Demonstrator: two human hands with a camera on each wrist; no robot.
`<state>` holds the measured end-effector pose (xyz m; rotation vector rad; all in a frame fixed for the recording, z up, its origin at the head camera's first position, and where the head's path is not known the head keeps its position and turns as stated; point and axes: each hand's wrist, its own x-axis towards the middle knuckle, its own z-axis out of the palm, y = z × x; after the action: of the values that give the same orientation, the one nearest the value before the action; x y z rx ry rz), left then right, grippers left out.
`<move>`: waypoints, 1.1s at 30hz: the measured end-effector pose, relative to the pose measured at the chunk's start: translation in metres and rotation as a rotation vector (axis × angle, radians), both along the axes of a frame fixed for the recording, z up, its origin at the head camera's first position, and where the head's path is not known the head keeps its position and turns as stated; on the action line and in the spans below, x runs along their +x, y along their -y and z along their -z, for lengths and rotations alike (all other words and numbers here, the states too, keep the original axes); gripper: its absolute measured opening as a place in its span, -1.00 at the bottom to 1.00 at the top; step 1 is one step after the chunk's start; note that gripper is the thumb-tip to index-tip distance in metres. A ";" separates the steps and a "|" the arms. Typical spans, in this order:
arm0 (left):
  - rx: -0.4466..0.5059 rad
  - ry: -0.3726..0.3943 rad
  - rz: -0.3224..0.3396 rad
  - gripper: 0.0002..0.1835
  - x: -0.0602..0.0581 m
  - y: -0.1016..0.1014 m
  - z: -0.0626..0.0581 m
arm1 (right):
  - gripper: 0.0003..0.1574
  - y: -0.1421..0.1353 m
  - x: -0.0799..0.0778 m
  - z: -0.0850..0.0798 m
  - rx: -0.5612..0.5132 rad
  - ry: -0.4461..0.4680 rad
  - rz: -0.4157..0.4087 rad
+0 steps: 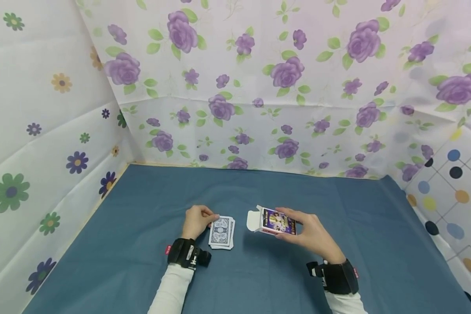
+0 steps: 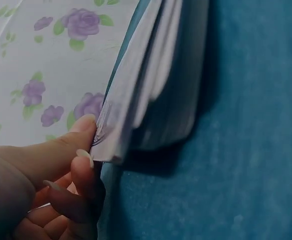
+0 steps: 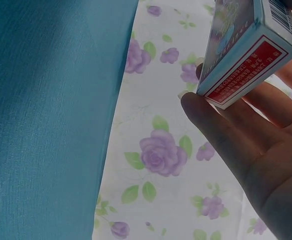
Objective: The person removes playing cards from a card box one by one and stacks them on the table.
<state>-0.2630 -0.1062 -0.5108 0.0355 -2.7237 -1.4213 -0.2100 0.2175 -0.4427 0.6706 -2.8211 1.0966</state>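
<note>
A deck of playing cards with blue-grey patterned backs is near the middle of the table, its cards a little out of line. My left hand pinches its upper left corner between thumb and fingers; in the left wrist view the cards look tilted and fanned at the edges. To the right, my right hand grips a small card box by its right end, above the cloth. The box's white end flap hangs open toward the deck. A red printed panel shows on its side in the right wrist view.
A blue cloth covers the table. Floral sheets stand as walls behind and at the left, and a dotted sheet is at the right. Each wrist wears a black strap with a small camera.
</note>
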 end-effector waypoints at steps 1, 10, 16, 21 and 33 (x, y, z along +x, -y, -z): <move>-0.007 -0.008 -0.001 -0.87 0.001 -0.001 -0.001 | -0.15 0.000 0.000 0.000 0.000 0.000 0.001; -0.050 -0.009 -0.018 -0.86 0.004 -0.002 -0.003 | -0.16 0.001 -0.001 0.002 -0.001 0.002 -0.013; -0.062 0.016 -0.019 -0.84 0.002 -0.001 -0.002 | -0.17 0.002 -0.002 0.004 -0.009 0.013 -0.015; -0.084 -0.053 -0.016 -0.75 0.007 0.000 -0.014 | -0.17 0.002 -0.002 0.004 -0.009 0.009 -0.013; 0.109 -0.009 0.462 -0.79 0.039 -0.057 -0.071 | -0.19 0.010 0.000 0.004 -0.016 -0.016 -0.072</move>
<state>-0.2245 -0.0492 -0.4398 -0.6301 -2.7574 -1.6603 -0.2096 0.2076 -0.4468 0.7814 -2.7917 1.1184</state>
